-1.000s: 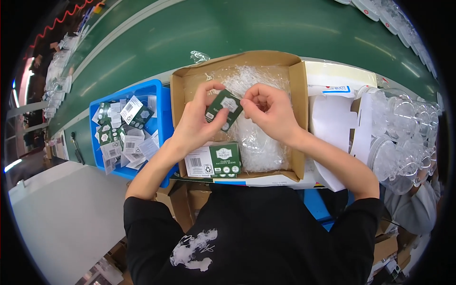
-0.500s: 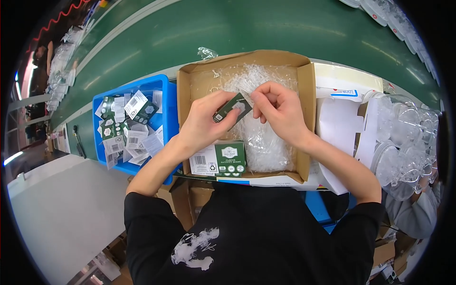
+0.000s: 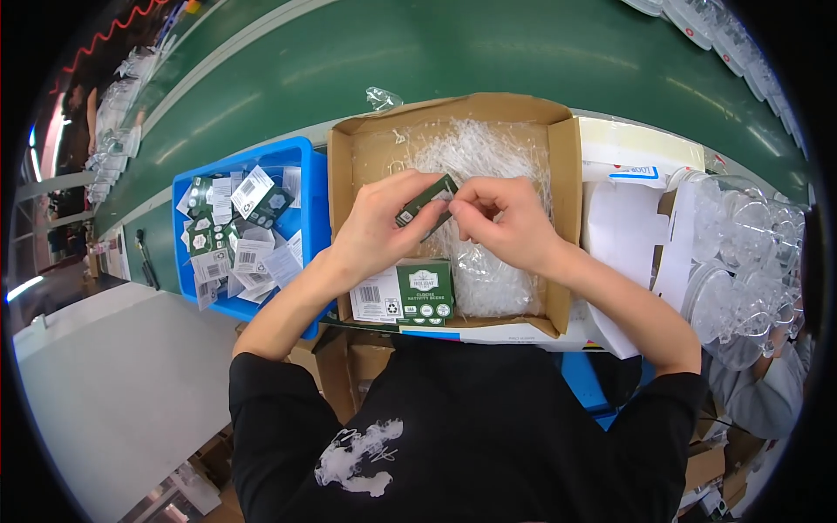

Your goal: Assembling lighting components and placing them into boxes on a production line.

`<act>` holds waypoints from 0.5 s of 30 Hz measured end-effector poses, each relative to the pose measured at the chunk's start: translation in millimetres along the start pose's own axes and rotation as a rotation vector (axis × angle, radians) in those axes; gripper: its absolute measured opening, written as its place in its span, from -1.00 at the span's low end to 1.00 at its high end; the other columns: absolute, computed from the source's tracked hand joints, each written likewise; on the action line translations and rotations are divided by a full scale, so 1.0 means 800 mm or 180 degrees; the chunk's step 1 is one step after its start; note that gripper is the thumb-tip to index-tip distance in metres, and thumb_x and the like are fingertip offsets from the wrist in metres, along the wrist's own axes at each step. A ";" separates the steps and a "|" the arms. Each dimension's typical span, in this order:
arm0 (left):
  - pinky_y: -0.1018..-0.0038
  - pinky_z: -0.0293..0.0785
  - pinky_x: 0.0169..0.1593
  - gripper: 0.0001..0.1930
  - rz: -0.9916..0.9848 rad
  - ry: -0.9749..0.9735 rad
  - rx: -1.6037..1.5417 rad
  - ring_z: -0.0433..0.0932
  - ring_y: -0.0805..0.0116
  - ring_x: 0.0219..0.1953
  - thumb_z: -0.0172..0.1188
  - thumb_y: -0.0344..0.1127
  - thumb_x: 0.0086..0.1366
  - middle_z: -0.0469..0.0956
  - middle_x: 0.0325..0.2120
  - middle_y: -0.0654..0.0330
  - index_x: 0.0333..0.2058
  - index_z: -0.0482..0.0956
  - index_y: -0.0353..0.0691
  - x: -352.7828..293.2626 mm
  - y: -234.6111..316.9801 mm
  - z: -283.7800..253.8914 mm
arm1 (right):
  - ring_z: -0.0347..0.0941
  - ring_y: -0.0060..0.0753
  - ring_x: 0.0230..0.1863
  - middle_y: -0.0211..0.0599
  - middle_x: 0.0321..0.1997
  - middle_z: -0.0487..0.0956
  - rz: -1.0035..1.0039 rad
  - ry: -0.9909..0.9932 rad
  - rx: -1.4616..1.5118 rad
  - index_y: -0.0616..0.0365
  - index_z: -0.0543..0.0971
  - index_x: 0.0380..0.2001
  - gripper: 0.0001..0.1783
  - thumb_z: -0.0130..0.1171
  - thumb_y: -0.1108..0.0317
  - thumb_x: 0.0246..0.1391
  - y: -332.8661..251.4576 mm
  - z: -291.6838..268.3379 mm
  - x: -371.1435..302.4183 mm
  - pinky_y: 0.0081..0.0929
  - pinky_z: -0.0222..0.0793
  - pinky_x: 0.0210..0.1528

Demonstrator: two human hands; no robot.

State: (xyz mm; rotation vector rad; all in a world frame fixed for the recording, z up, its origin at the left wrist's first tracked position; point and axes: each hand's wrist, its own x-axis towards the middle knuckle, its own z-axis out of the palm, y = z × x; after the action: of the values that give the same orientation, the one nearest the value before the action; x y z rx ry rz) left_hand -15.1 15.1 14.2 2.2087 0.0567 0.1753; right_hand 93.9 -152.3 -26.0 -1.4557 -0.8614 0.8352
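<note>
While both hands meet over the open cardboard box (image 3: 565,187), the left hand (image 3: 377,228) pinches a small dark green card packet (image 3: 425,200) by its lower end, fingers curled around it, and the right hand (image 3: 504,222) closes its fingertips on the packet's upper right corner. Held tilted, the packet hangs above the heap of clear plastic bags (image 3: 488,157) filling the box, clear of the box walls. A stack of flat green and white packets (image 3: 403,295) lies against the near wall, just below the left wrist. Touching the box's left side stands a blue bin (image 3: 301,157) of loose packets. Beyond the far flap runs a green conveyor belt (image 3: 488,52), bare and wide.
</note>
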 end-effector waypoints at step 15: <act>0.42 0.40 -0.42 -0.84 -0.0189 -0.0096 0.0005 0.50 0.22 -0.48 0.25 -0.47 0.16 0.50 -0.50 0.09 -0.27 0.58 -0.35 0.000 0.004 -0.004 | 0.41 -0.65 -0.60 -0.39 -0.62 0.53 0.0633 -0.0378 0.1428 0.26 0.52 -0.50 -0.78 0.03 0.40 0.20 -0.009 -0.010 0.007 -0.65 0.34 -0.52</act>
State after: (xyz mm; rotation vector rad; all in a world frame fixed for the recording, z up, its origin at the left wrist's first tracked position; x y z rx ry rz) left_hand -15.2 15.3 18.8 2.2080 0.1057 0.1089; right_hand 103.1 -150.5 -18.9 -1.1127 -0.5713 1.1892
